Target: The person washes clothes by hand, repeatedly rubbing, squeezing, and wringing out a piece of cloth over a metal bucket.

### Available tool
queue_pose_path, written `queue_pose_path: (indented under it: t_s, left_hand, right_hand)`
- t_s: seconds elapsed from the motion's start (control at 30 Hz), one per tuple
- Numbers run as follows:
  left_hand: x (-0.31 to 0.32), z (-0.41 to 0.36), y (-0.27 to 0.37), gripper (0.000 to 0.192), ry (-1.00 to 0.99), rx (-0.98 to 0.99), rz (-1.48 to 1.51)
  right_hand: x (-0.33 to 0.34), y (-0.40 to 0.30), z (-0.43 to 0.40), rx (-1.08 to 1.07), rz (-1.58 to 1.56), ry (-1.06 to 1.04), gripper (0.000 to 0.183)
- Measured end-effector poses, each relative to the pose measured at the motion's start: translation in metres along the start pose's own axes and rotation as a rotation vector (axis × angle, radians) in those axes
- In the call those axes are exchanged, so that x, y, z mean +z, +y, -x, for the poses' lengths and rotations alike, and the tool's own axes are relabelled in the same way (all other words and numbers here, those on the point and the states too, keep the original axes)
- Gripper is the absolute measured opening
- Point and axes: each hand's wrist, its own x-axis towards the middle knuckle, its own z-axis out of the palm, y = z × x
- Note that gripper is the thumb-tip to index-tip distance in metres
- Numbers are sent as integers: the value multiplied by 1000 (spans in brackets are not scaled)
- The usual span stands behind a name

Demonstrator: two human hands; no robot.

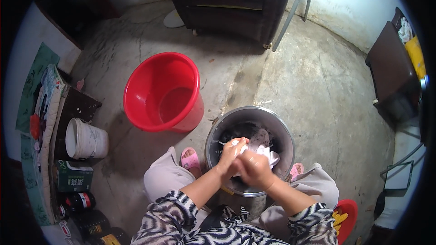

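Observation:
A wet white cloth (269, 155) is bunched between my two hands, above a round metal pot (250, 109) on the floor between my feet. My left hand (231, 154) grips it from the left, with a little white fabric showing at the fingers. My right hand (254, 167), slightly blurred, closes on the cloth from the right and partly covers the left. A loose end of the cloth hangs to the right, over the pot. Dark water with suds (260, 137) lies inside; other dark shapes in it are hard to make out.
A red plastic bucket (162, 92) stands ahead on the left. Farther off is a dark wheeled armchair (228, 20). A white bucket (90, 139), a green carton (75, 176) and dark bottles (78, 201) line the left. At right rear sits a red basin (349, 219) with corn cobs (340, 218).

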Motion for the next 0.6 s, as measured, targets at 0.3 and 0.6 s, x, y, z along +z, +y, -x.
queue_pose_path:
  t_s: [0.3, 0.6]
  left_hand:
    - [31, 9, -15, 36, 141, 36, 108]
    - [26, 11, -13, 40, 205, -145, 329]
  right_hand:
    - [1, 34, -1, 249, 311, 58, 27]
    - [10, 22, 9, 246, 217, 20, 24]
